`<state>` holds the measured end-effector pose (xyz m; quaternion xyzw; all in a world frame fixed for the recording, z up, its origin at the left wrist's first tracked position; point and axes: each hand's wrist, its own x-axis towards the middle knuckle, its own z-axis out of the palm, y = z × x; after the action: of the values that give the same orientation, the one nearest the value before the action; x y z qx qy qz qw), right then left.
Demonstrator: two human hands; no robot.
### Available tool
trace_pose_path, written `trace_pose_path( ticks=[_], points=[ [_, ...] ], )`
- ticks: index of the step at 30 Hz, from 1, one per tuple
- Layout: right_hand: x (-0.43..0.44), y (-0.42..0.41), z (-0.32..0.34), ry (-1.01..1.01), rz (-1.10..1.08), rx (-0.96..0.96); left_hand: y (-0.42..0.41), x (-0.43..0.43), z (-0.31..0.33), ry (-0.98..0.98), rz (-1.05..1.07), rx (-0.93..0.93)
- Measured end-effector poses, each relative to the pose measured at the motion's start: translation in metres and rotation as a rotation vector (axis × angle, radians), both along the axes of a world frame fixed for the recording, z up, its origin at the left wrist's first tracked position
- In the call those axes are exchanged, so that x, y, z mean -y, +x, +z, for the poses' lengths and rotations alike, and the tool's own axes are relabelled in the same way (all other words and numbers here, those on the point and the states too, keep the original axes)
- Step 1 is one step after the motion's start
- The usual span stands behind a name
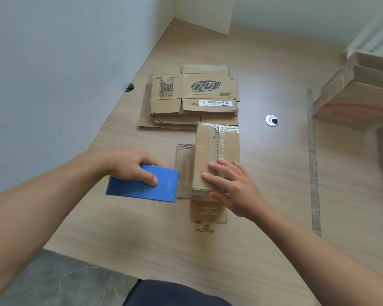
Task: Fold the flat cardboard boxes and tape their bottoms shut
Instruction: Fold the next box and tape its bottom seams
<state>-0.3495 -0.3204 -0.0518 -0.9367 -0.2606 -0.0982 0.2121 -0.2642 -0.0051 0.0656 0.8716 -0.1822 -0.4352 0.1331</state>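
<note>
A folded cardboard box (217, 151) stands bottom-up on the wooden table (142, 235), with clear tape along its bottom seam and its open flaps spread flat beneath it. My right hand (232, 186) presses flat on the near end of the box bottom, fingers straight. My left hand (128, 164) grips a blue tape dispenser (142, 186) just left of the box, a little above the table. A stack of flat cardboard boxes (192, 96) lies beyond the box, printed side up.
Assembled cardboard boxes (354, 96) sit at the table's right edge. A strip of clear tape (313, 160) runs along the table on the right. A metal cable grommet (272, 120) sits mid-table. Walls close the left and far sides.
</note>
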Motion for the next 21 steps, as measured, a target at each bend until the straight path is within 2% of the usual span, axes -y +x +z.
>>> trace_pose_path(
  ticks=[10, 19, 21],
  points=[
    [-0.001, 0.002, 0.009, 0.004, -0.01, -0.111, 0.005, 0.016, -0.021, 0.002, -0.056, 0.039],
    [-0.002, 0.003, 0.011, 0.02, -0.028, -0.199, 0.011, 0.034, -0.029, -0.018, -0.057, -0.025],
    [-0.003, 0.002, 0.012, 0.03, -0.035, -0.214, 0.009, 0.037, -0.03, -0.007, -0.063, 0.013]
  ],
)
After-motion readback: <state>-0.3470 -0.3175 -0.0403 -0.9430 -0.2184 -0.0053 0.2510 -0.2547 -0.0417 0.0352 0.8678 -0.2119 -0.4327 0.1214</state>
